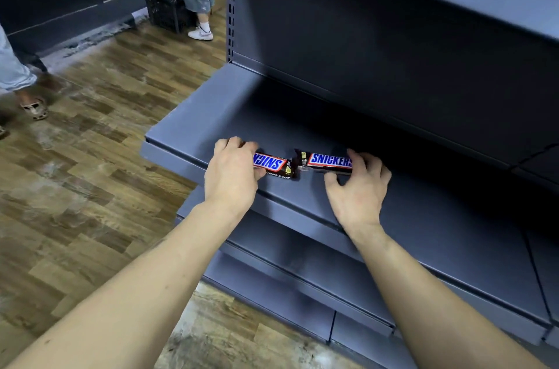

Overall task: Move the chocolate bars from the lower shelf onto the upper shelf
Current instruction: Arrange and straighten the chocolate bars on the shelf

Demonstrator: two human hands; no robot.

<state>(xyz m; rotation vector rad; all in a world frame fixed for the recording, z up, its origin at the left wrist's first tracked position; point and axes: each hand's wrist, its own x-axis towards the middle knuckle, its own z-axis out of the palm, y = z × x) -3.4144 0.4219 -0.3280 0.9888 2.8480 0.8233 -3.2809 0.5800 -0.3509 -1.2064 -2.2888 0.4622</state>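
Near the front edge of the grey shelf [193, 114], left hand [231, 175] clamped on one Snickers bar [273, 164], right hand [358, 187] pinching the second bar [328, 160], ends almost touching

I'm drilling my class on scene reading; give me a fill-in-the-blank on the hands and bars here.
1. The person's left hand grips a brown Snickers chocolate bar at its ____ end.
2. The right hand touches the ____ brown Snickers bar.
3. Both bars lie on a ____ metal shelf.

Missing words: left; second; grey
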